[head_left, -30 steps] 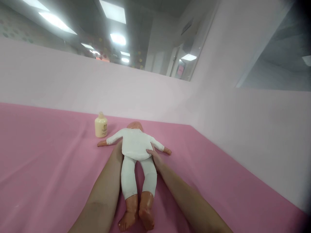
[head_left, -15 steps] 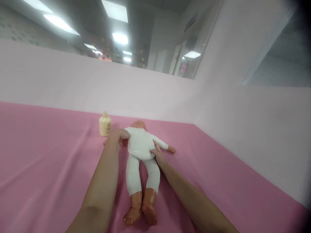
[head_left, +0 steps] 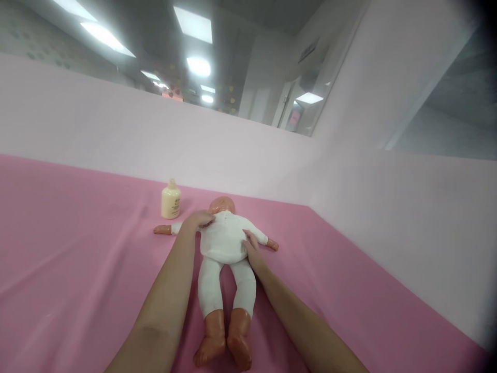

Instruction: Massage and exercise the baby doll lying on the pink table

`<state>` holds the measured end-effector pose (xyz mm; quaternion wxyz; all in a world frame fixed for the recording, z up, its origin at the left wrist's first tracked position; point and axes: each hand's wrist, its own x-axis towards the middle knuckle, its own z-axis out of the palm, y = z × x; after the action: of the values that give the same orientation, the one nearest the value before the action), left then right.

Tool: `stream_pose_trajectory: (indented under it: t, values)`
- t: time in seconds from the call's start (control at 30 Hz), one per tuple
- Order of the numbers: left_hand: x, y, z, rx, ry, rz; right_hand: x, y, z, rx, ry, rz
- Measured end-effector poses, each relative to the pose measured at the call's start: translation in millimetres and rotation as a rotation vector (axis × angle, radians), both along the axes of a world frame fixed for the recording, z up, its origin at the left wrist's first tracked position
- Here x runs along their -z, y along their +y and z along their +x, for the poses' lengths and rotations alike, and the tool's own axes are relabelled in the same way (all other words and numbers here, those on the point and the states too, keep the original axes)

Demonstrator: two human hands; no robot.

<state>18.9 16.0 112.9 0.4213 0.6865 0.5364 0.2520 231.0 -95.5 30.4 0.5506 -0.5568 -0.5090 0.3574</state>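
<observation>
A baby doll [head_left: 223, 241] with a white cloth body lies on its back on the pink padded surface [head_left: 97, 290], its head away from me and its bare feet toward me. My left hand [head_left: 200, 219] rests on the doll's upper chest near the shoulder, fingers stretched over the cloth. Against the other side of its torso lies my right hand [head_left: 252, 246], open, with the fingers apart. Neither hand grips the doll. The doll's arms spread out to both sides.
A cream-coloured bottle [head_left: 171, 200] with a pump-like top stands left of the doll's head. Behind the surface rises a pale wall [head_left: 128, 137] with a mirror or window [head_left: 217, 62] reflecting ceiling lights. Another wall [head_left: 419, 217] borders the right side.
My left hand has moved from the doll's side up onto its upper chest, and the doll's left-hand arm now shows fully outstretched. My right hand has stayed at the torso.
</observation>
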Motion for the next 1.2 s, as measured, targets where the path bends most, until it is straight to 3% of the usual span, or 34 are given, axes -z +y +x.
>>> stream_pose_trajectory:
  t: [0.13, 0.3, 0.37, 0.47, 0.53, 0.73, 1.03, 1.13, 1.2]
  values:
    - [-0.5, 4, -7, -0.05, -0.292, -0.095, 6.2, 5, 8, 0.169, -0.052, -0.02]
    - [-3.0, 19, -25, -0.168, -0.806, -0.031, 5.1, 4, 8, 0.218, -0.119, -0.072]
    - [-0.9, 28, -35, -0.181, -1.089, -0.01, 3.5, 3, 7, 0.227, -0.14, -0.075]
    - [5.9, 39, -50, -0.157, -1.697, -0.059, 0.4, 2, 5, 0.224, -0.146, -0.067]
    - [11.2, 43, -57, -0.155, -1.904, -0.086, -1.5, 1, 3, 0.197, -0.14, -0.071]
    - [16.7, 41, -63, -0.159, -2.038, -0.034, -3.8, 0, 0, 0.156, -0.141, -0.079]
    - [17.3, 39, -67, -0.183, -1.98, -0.035, 0.0, -1, 1, 0.158, -0.128, -0.078]
    - [6.9, 38, -72, -0.234, -1.882, -0.129, -4.8, 1, 0, 0.197, -0.117, -0.035]
    - [-7.5, 35, -73, -0.281, -1.789, -0.174, -17.5, 4, -5, 0.232, -0.098, 0.029]
